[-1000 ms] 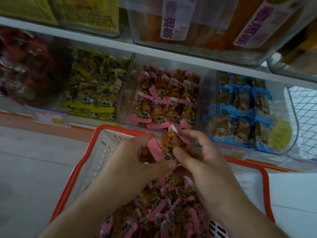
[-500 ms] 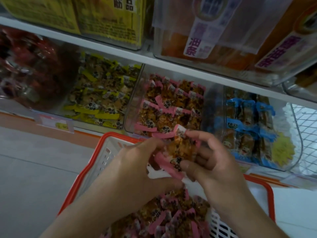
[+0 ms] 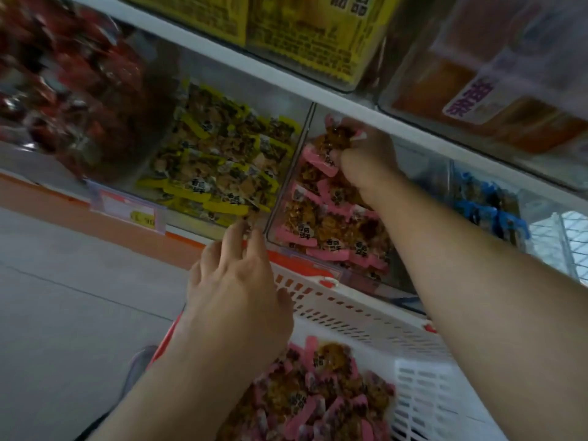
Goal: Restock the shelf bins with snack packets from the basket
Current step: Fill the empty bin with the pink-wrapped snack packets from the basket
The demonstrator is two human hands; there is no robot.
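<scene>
Pink-edged snack packets (image 3: 342, 138) are gripped in the right hand (image 3: 366, 157), deep in the clear middle bin (image 3: 286, 198), which looks well stocked. Left hand (image 3: 235, 281) hovers with fingers loose, holding nothing, near the bin's front. Many packets remain in the basket (image 3: 359, 313), so restocking is judged partway done. Printing on the packets and on the price tag (image 3: 127, 211) is too blurred to read.

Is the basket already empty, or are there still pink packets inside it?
Not empty. The basket still holds a heap of pink packets at its bottom, below the left hand.
</scene>
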